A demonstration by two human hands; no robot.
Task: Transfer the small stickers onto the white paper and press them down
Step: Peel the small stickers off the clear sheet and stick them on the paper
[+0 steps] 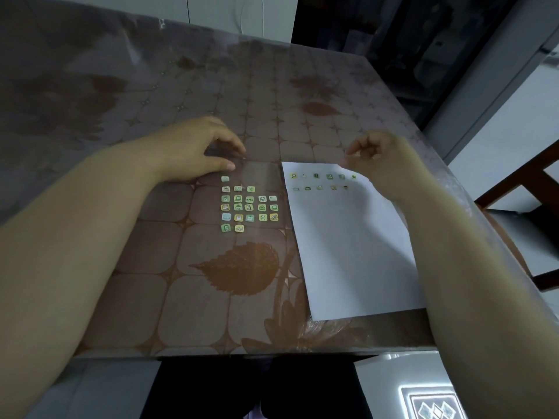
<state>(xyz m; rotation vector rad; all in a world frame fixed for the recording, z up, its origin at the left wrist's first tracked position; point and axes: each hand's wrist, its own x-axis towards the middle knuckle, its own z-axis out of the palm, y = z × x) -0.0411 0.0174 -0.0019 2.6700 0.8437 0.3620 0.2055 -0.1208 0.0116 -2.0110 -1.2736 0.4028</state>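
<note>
**Currently: stickers part-moved, both hands at the far edge of the work**

Chiefly, the hazards, as judged from the layout:
- Item 1, small stickers (248,207): five or six rows left on a clear backing sheet (266,176), which lies flat on the patterned table (196,297) just left of the paper. Tiny and light, so one could fold onto itself or cling to a fingertip while being carried across.
- Item 2, white paper (348,252): loose on the table, with its near corner close to the table edge. Nothing pins it, so a hard press could skew it and spoil the row alignment.
- Item 3, placed stickers (329,176): two short rows along the paper's far edge. Whether each is pressed fully flat is too small to judge; an unpressed corner would lift.
- Item 4, backing sheet: if its far-left corner is let go during a peel, the whole sheet could rise with the sticker.

Hands:
- Left hand (196,149): arched, fingers curved, thumb laid out towards the sheet's far-left corner. Whether it pinches that corner or only pins it cannot be told.
- Right hand (378,152): hovering over the paper's far right corner, fingers curled in, thumb and forefinger tips drawn close. Whether a sticker sits between them cannot be told; it would be too small to show here.
</note>
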